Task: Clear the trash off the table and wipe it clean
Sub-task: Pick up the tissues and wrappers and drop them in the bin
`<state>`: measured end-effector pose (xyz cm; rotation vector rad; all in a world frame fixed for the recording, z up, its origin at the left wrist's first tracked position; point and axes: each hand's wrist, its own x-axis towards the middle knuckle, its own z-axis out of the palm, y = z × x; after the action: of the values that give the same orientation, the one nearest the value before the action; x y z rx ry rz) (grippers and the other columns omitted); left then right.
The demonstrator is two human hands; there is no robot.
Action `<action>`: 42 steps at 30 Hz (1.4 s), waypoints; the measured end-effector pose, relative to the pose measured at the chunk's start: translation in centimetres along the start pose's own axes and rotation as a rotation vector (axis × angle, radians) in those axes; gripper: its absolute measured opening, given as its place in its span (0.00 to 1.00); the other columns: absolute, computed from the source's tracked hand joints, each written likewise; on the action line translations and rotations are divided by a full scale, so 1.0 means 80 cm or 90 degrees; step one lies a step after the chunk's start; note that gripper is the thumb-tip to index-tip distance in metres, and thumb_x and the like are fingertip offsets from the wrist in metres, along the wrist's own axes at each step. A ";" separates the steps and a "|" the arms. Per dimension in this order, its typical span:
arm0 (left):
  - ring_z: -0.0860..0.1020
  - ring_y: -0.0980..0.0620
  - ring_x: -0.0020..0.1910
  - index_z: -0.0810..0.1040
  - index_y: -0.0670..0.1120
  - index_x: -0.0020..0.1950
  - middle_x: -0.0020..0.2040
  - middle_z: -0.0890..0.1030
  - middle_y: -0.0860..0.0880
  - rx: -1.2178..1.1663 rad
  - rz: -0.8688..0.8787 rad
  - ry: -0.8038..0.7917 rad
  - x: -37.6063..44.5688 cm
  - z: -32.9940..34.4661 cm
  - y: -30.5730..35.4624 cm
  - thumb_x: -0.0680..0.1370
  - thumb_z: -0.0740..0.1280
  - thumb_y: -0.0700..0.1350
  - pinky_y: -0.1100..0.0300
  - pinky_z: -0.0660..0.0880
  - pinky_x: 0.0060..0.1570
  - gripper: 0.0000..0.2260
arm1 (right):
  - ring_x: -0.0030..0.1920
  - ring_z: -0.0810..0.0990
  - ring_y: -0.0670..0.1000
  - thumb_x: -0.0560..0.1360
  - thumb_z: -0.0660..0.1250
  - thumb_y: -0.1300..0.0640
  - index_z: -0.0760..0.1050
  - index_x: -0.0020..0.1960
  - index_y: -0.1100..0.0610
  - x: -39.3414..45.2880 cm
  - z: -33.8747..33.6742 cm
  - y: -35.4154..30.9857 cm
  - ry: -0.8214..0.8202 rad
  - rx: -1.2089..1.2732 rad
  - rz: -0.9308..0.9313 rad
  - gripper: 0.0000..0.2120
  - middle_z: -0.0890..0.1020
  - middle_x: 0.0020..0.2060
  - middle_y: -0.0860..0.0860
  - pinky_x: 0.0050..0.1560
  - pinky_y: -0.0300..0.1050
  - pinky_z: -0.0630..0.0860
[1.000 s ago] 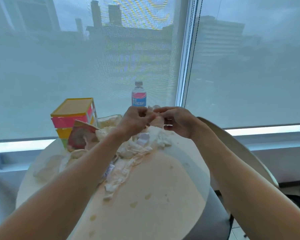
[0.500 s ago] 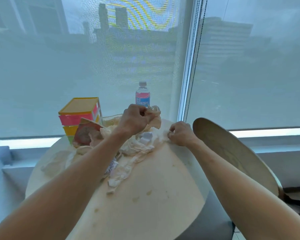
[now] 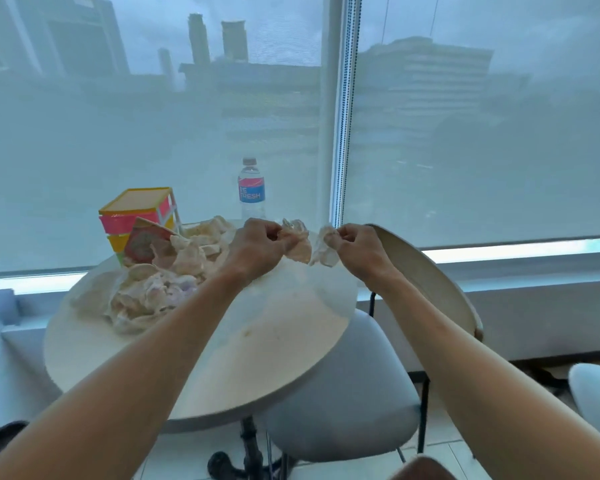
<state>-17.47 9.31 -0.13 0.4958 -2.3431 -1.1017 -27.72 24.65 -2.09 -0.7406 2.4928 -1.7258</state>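
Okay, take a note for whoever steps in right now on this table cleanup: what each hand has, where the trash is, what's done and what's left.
Left hand grips a crumpled tissue above the table's far edge. Right hand pinches a second crumpled wad beside it.
Pile of used tissues and a snack wrapper lie on the table's far left, by a colourful box. Water bottle stands at the back.
Done: two pieces picked up.
Left: bin everything, then wipe; stains show mid-table.

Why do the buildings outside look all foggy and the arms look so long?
Head view: a see-through window blind dims the buildings to a haze; the wide-angle lens stretches both arms toward the left hand and right hand.
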 end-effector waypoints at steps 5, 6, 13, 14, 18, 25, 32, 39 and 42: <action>0.79 0.53 0.38 0.85 0.45 0.43 0.40 0.85 0.47 -0.010 0.015 -0.011 -0.060 0.024 0.034 0.75 0.72 0.51 0.58 0.75 0.42 0.09 | 0.31 0.70 0.46 0.75 0.68 0.51 0.74 0.33 0.55 -0.062 -0.053 0.016 0.003 0.047 -0.001 0.14 0.74 0.28 0.46 0.37 0.43 0.68; 0.79 0.53 0.38 0.85 0.44 0.43 0.40 0.85 0.47 -0.024 0.018 -0.018 -0.073 0.029 0.041 0.75 0.72 0.50 0.59 0.74 0.42 0.10 | 0.30 0.69 0.47 0.75 0.68 0.51 0.73 0.33 0.56 -0.077 -0.065 0.021 0.006 0.052 0.000 0.14 0.73 0.27 0.46 0.36 0.43 0.67; 0.76 0.54 0.36 0.84 0.45 0.40 0.39 0.84 0.44 -0.065 0.010 -0.073 -0.177 0.069 0.067 0.75 0.72 0.51 0.58 0.71 0.40 0.10 | 0.27 0.68 0.42 0.75 0.68 0.56 0.73 0.36 0.60 -0.184 -0.126 0.083 -0.013 0.055 0.032 0.12 0.71 0.28 0.49 0.29 0.33 0.66; 0.75 0.54 0.35 0.84 0.45 0.40 0.38 0.84 0.43 -0.071 0.006 -0.087 -0.194 0.077 0.068 0.75 0.72 0.51 0.59 0.70 0.40 0.10 | 0.29 0.69 0.43 0.74 0.69 0.56 0.74 0.37 0.62 -0.198 -0.131 0.098 -0.023 0.047 0.049 0.11 0.72 0.29 0.50 0.31 0.35 0.67; 0.80 0.55 0.39 0.85 0.48 0.43 0.38 0.84 0.52 -0.075 -0.035 -0.124 -0.252 0.112 0.063 0.75 0.73 0.49 0.61 0.73 0.43 0.06 | 0.32 0.75 0.46 0.73 0.71 0.54 0.78 0.38 0.63 -0.252 -0.137 0.166 -0.072 0.001 0.110 0.12 0.78 0.31 0.51 0.37 0.43 0.72; 0.77 0.62 0.33 0.83 0.49 0.40 0.35 0.83 0.53 -0.039 -0.121 -0.204 -0.335 0.177 0.017 0.73 0.75 0.46 0.73 0.71 0.34 0.03 | 0.42 0.79 0.42 0.75 0.72 0.48 0.80 0.47 0.53 -0.329 -0.134 0.249 -0.230 -0.144 0.262 0.08 0.81 0.41 0.45 0.36 0.34 0.71; 0.81 0.57 0.40 0.86 0.48 0.47 0.42 0.86 0.51 0.085 -0.188 -0.290 -0.368 0.215 -0.022 0.70 0.76 0.51 0.62 0.75 0.42 0.09 | 0.45 0.80 0.48 0.75 0.69 0.49 0.82 0.48 0.52 -0.318 -0.136 0.234 -0.148 -0.160 0.275 0.08 0.83 0.44 0.50 0.48 0.46 0.79; 0.81 0.55 0.52 0.80 0.48 0.62 0.56 0.83 0.50 0.107 -0.208 -0.293 -0.364 0.197 -0.029 0.70 0.74 0.57 0.59 0.77 0.56 0.24 | 0.46 0.82 0.51 0.77 0.68 0.53 0.79 0.47 0.52 -0.289 -0.111 0.158 -0.163 -0.083 0.218 0.03 0.83 0.45 0.52 0.53 0.49 0.81; 0.81 0.58 0.49 0.81 0.48 0.60 0.54 0.84 0.51 0.049 -0.172 -0.265 -0.343 0.158 -0.016 0.71 0.72 0.57 0.58 0.79 0.54 0.20 | 0.45 0.83 0.53 0.78 0.67 0.55 0.79 0.49 0.54 -0.270 -0.097 0.109 -0.165 -0.035 0.179 0.03 0.83 0.45 0.57 0.50 0.50 0.81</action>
<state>-2.38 30.31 -15.84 0.6831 -2.7458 -1.3476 -13.97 42.29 -12.17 -0.5441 2.3428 -1.3775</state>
